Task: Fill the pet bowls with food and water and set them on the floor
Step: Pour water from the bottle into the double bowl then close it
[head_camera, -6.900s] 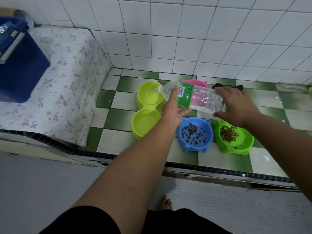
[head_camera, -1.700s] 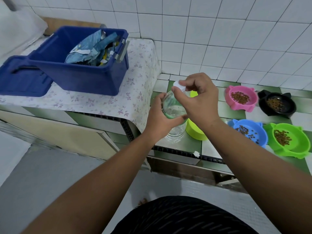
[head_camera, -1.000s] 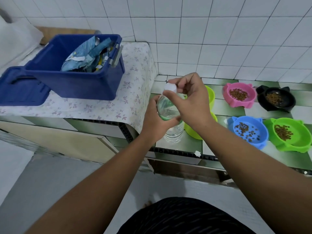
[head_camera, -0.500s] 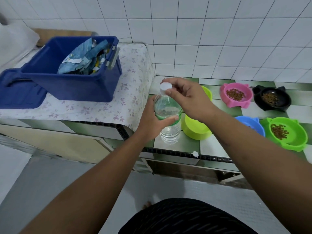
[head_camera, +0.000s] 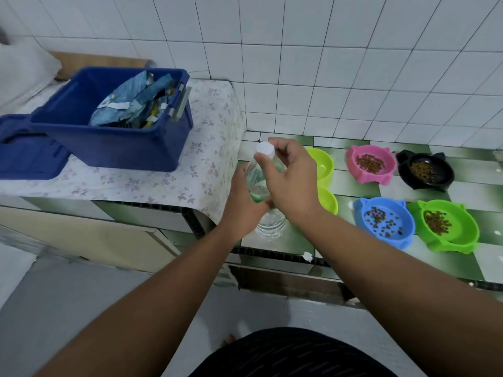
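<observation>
- Bottle [head_camera: 270, 225]: clear plastic, upright, with its base down near the front edge of the tiled ledge [head_camera: 345, 183]. Whether it rests on the tile cannot be told. Some water shows inside.
- Label: a green band round the bottle's middle, mostly covered by fingers. Any printing on it is too hidden to read.
- Cap [head_camera: 264, 151]: white, seated on the bottle's neck.
- Left hand [head_camera: 245, 205]: wrapped round the bottle's middle, gripping it over the green band.
- Right hand [head_camera: 291, 183]: above the bottle, with thumb and fingertips pinching the cap.
- Double bowl [head_camera: 324, 164]: yellow-green, on the ledge just behind the right hand. Its far compartment shows a wet glint; the near compartment is largely hidden by the wrist.
- Pink bowl [head_camera: 364, 179] and black bowl [head_camera: 416, 185]: side by side toward the wall, each holding brown kibble [head_camera: 370, 163].
- Blue bowl [head_camera: 392, 242] and green bowl [head_camera: 462, 229]: side by side in the front row, each also holding kibble.
- All five bowls stand on the green-and-white checkered tile of the ledge, to the right of the bottle.
- Bin [head_camera: 109, 145]: dark blue, open, on a flowered cloth [head_camera: 206, 164] to the left, with its lid [head_camera: 27, 156] lying beside it.
- Bags [head_camera: 133, 104]: crumpled blue-grey packets in the bin. Their printing is not legible.
</observation>
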`<state>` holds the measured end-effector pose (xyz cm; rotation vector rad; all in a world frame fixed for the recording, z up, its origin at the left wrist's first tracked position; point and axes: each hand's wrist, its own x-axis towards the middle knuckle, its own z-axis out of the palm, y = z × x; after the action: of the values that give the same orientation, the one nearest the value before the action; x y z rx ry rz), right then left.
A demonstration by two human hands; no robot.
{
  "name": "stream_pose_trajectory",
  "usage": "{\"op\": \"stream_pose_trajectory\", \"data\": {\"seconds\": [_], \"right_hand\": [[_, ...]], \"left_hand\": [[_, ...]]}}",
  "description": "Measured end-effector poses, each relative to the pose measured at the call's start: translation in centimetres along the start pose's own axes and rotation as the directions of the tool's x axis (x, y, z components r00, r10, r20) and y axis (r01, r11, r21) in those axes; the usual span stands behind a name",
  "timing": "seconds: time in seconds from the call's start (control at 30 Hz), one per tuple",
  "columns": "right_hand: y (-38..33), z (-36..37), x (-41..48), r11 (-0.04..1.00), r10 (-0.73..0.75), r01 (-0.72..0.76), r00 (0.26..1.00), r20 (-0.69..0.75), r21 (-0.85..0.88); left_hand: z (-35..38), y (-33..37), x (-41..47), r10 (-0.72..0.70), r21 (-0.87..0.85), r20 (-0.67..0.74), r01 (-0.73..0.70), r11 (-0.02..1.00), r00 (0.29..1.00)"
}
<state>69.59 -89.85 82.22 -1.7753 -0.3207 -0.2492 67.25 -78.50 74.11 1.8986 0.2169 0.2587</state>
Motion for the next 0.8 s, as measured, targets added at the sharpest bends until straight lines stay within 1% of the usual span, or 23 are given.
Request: {"op": "stream_pose_trajectory", "data": {"seconds": [0.17,0.27,0.4,0.47,0.53,0.6,0.67,0.7,0.77,0.8], "right_hand": [[-0.2,0.2,-0.5,0.999,-0.013,0.012,0.999,-0.034,-0.032],[0.0,-0.3,-0.7,1.0,-0.006,0.005,1.0,-0.012,-0.018],[0.8,-1.5,-1.3,1.0,-0.013,0.012,0.999,0.031,0.02],[1.5,-2.1,-1.8,0.998,0.02,-0.02,1.0,0.007,0.061],[2.5,-2.9,-2.4,0.992,0.088,-0.083,0.995,-0.045,0.092],[3.6,-3.7,-3.2,0.987,0.147,-0.142,0.988,-0.053,0.079],[5.6,-4.2,-4.1,0.978,0.208,-0.207,0.978,-0.013,0.034],[6.5,-4.4,-4.5,0.971,0.239,-0.239,0.971,0.028,-0.006],[7.7,-4.8,-5.3,0.959,0.28,-0.267,0.946,0.163,-0.099],[7.9,-5.0,-5.7,0.961,0.27,-0.245,0.933,0.239,-0.129]], "left_hand": [[0.2,-1.4,0.4,-0.025,0.017,0.008,0.024,1.0,1.0],[-0.1,0.4,-0.8,-0.014,0.007,-0.009,0.014,1.0,1.0],[-0.2,1.5,-1.3,-0.009,-0.027,0.003,0.01,1.0,1.0],[-0.1,2.1,-1.4,-0.008,-0.023,0.001,0.008,1.0,1.0],[-0.2,2.5,-1.5,-0.005,-0.023,-0.023,0.005,1.0,1.0],[-0.6,2.8,-1.6,0.004,-0.019,-0.05,-0.005,1.0,0.999],[-0.9,3.2,-1.6,0.011,-0.027,-0.064,-0.013,1.0,0.998],[-1.1,3.7,-1.6,0.021,-0.033,-0.065,-0.023,0.999,0.998],[-1.5,4.9,-1.5,0.047,-0.048,-0.062,-0.05,0.998,0.997],[-1.6,5.5,-1.4,0.063,-0.056,-0.054,-0.066,0.996,0.997]]}}
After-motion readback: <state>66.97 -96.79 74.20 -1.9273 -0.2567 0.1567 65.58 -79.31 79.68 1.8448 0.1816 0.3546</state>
